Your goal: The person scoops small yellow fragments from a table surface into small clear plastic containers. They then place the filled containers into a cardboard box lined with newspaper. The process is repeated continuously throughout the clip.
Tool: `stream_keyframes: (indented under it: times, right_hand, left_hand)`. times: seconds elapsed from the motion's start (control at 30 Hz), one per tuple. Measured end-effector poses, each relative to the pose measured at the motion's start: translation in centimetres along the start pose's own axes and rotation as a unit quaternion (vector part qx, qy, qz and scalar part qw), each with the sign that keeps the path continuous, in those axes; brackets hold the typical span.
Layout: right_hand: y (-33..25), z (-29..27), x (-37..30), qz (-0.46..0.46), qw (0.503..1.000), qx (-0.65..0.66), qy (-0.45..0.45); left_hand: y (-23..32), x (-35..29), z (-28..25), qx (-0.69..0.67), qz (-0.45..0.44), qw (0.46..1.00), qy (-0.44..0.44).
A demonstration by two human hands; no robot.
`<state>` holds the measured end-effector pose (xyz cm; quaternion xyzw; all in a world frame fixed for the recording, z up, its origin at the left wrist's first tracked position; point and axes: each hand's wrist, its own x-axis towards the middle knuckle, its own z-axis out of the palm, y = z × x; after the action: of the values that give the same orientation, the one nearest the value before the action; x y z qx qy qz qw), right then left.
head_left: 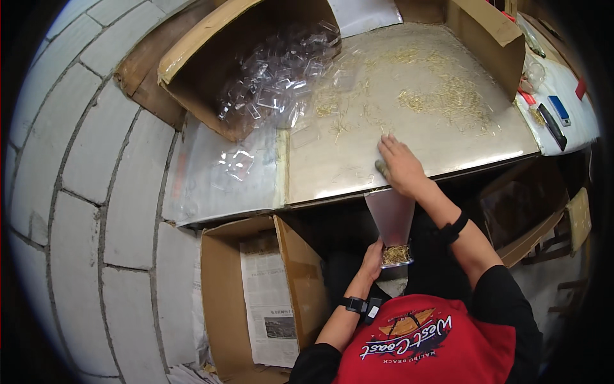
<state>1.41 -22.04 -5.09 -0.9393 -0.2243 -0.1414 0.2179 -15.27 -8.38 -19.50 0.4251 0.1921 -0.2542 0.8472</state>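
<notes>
My left hand [373,258] is wrapped round the side of a small clear plastic box [397,263], below the table edge. Inside the box lies a heap of small gold wire pieces [395,254], which look like paper clips. A pale, tapering chute [391,214] runs from the table edge down to the box. My right hand [401,168] rests at the table's front edge, above the chute, its fingers stretched out toward a few loose gold pieces. It holds nothing that I can see. More gold pieces [451,99] are scattered across the table top [339,169].
At the back left, a tipped cardboard box [198,96] spills clear plastic cases [275,83]. An open carton [295,256] with newspaper inside stands left of my legs. On the right lie a black-handled tool [552,127] and a blue object [559,110]. Cardboard walls [489,57] border the table.
</notes>
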Motion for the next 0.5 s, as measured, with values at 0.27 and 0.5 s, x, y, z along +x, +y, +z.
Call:
stream_keyframes:
  times: [0.27,0.5]
  right_hand:
    - [-5.4,-3.9,-9.9,-0.063,0.996,0.054,-0.026]
    - [-4.5,-6.6,-9.7,-0.079,0.99,0.114,-0.025]
  left_hand:
    - [0.5,-0.3,0.2,-0.011,-0.027,1.0,-0.006]
    - [0.7,-0.5,0.9,-0.003,-0.02,0.999,-0.049]
